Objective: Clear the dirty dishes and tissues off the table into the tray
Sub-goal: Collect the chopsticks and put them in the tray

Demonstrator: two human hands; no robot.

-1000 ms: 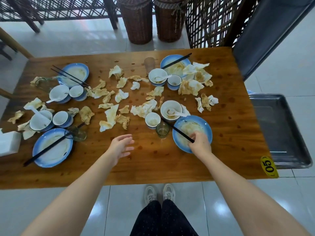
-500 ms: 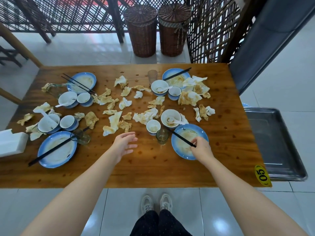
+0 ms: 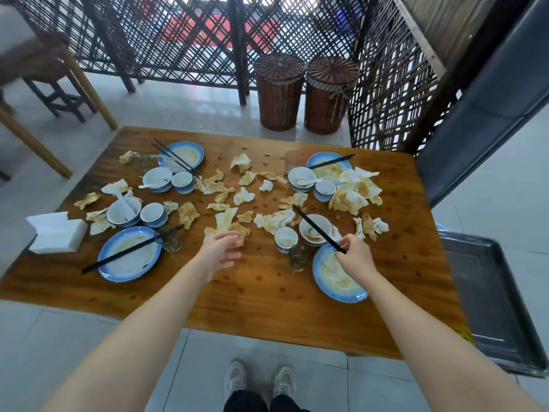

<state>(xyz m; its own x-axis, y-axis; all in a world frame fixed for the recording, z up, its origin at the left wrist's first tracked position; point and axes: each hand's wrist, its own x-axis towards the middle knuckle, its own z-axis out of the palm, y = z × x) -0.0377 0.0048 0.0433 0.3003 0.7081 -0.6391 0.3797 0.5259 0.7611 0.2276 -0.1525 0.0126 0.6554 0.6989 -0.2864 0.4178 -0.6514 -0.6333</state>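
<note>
A wooden table (image 3: 261, 286) is strewn with dirty blue-rimmed plates, white bowls, small cups, glasses, black chopsticks and several stained tissues (image 3: 274, 220). My right hand (image 3: 355, 255) pinches the near end of a pair of black chopsticks (image 3: 315, 227), lifted over the near right plate (image 3: 334, 276) and the bowl (image 3: 315, 231) behind it. My left hand (image 3: 219, 252) hovers with relaxed fingers, its fingertips at a crumpled stained tissue (image 3: 242, 231). A dark metal tray (image 3: 490, 301) lies low beside the table's right edge.
A small glass (image 3: 298, 257) and cup (image 3: 285, 237) stand between my hands. A white napkin box (image 3: 56, 231) sits at the left edge. Two wicker baskets (image 3: 306, 95) and a lattice screen stand behind the table; a wooden chair is far left.
My right hand has lifted the chopsticks off the near right plate. My left hand has moved forward to the crumpled tissue. The camera has tilted up.
</note>
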